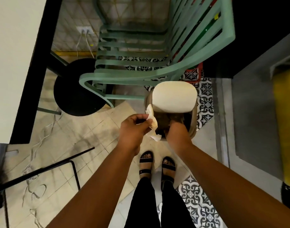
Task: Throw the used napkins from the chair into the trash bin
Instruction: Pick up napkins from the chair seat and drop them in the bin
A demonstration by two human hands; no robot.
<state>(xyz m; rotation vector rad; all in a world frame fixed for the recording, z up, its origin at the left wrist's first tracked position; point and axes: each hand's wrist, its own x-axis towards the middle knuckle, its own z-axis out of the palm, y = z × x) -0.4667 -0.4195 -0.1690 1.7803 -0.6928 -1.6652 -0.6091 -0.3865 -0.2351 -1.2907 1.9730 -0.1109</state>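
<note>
Both arms extend forward and down over the floor toward the trash bin [194, 127]. The left hand [132, 129] is held just left of the bin's open mouth, back of the hand up, fingers curled inward and pinching a crumpled white napkin [151, 120]. The napkin hangs from that pinch, one end rising above the fingers and the other trailing below, over the bin's left rim.

The right hand [177, 129] reaches down into the bin opening. Its fingers are lost in the dark interior, so whether they are spread or closed on something cannot be told. The wrist sits at the near rim.

The bin is a small beige container with a cream lid [174, 97] raised and tilted back, covering the far half of the opening. Its interior is dark; brownish material, possibly discarded paper, lies inside, but the view is too dim to identify it.

The green slatted chair [132, 63] stands directly behind the bin, touching or nearly touching the lid's far edge. Its visible seat slats carry no napkins. The person's sandalled feet [157, 163] stand just short of the bin.
</note>
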